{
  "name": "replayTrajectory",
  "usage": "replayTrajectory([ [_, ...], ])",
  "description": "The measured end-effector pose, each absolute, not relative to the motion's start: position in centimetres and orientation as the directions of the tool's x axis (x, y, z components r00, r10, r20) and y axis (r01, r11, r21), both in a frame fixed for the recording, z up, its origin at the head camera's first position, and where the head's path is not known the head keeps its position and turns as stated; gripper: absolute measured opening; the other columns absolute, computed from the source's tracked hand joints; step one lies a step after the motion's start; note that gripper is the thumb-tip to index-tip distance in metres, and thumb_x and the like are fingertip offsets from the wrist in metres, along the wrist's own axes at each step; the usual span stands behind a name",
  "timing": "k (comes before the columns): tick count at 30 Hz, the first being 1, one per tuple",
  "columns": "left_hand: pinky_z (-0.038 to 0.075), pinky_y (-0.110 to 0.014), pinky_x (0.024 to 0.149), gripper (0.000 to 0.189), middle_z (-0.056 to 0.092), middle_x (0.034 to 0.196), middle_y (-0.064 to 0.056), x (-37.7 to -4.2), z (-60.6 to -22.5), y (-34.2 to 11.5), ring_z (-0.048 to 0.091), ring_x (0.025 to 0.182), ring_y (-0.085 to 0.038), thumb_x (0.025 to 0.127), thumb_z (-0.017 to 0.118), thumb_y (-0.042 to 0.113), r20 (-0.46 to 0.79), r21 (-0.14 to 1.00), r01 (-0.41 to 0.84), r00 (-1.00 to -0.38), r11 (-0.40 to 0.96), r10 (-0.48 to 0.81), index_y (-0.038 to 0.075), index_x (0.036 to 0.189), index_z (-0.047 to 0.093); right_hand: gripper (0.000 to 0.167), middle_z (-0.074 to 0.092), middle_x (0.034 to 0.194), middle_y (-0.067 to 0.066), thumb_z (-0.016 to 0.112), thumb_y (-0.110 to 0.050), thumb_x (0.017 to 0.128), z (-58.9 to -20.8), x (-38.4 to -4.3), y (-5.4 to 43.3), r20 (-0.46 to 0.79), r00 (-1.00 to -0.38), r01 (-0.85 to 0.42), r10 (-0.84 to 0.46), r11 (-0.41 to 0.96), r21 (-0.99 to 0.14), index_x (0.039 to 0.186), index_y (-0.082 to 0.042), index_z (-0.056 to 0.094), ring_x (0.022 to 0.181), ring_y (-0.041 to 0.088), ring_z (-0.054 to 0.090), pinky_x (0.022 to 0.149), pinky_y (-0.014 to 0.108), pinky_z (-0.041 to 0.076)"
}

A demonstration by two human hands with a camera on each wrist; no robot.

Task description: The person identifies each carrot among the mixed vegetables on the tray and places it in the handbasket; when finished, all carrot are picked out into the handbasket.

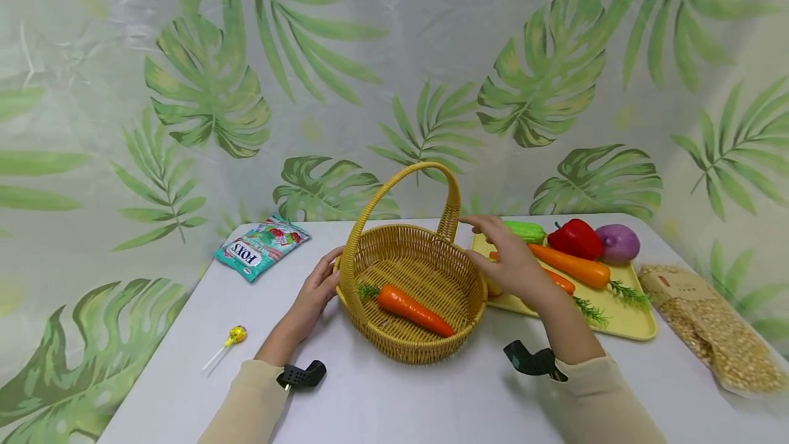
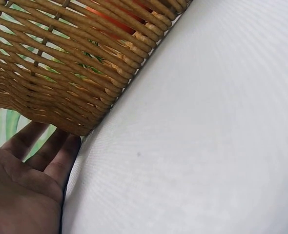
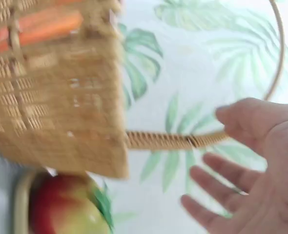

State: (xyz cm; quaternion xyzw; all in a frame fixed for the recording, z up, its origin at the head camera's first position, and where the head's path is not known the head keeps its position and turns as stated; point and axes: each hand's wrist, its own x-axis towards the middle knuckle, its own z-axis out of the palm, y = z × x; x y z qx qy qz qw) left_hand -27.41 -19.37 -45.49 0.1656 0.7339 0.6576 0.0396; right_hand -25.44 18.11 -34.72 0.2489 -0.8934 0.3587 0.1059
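A wicker basket [image 1: 416, 351] with a tall arched handle [image 1: 364, 218] stands upright on the table. Inside it lies an orange carrot [image 1: 413, 308] with a green top. My left hand [image 1: 313, 299] rests against the basket's left side, its fingers extended along the wall; in the left wrist view the fingers [image 2: 51, 156] reach behind the weave. Over at the right side, my right hand [image 1: 511, 262] hovers beside the rim near the handle's base. Its fingers are spread and hold nothing, and the right wrist view shows this hand [image 3: 261, 165] apart from the basket wall [image 3: 71, 107].
A yellow tray [image 1: 635, 314] at the right bears carrots [image 1: 573, 266], a red pepper [image 1: 576, 238], a purple eggplant [image 1: 618, 244] and a green vegetable [image 1: 526, 231]. Beyond it lies a bag of grains [image 1: 709, 327]. A candy bag [image 1: 261, 249] and a lollipop [image 1: 234, 336] are at the left.
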Motion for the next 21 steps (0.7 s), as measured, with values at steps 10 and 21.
replayTrajectory([
  [10,0.041,-0.044,0.11,0.046,0.042,0.157,-0.001,-27.6,-45.4,-19.5,0.047,0.137,-0.016,0.106,0.042,0.033,0.16,0.978,0.191,-0.942,0.079,0.296,0.04,0.151,0.035,0.072,0.028,0.161,0.02,0.065,-0.032,0.097,-34.2,-25.7,23.4,0.118,-0.915,-0.381,-0.385,0.733,-0.564,0.157,-0.019,0.029,0.144,0.047,0.029,0.108,0.073,0.029],
  [21,0.039,-0.048,0.111,0.048,0.04,0.158,-0.004,-27.4,-45.4,-19.5,0.048,0.135,-0.013,0.106,0.042,0.036,0.158,0.978,0.191,-0.939,0.082,0.304,0.036,0.153,0.033,0.065,0.037,0.154,0.028,0.061,-0.028,0.098,-35.9,-26.4,27.6,-0.01,-0.938,-0.281,-0.347,0.776,-0.565,0.153,-0.007,0.034,0.138,0.052,0.037,0.104,0.07,0.036],
])
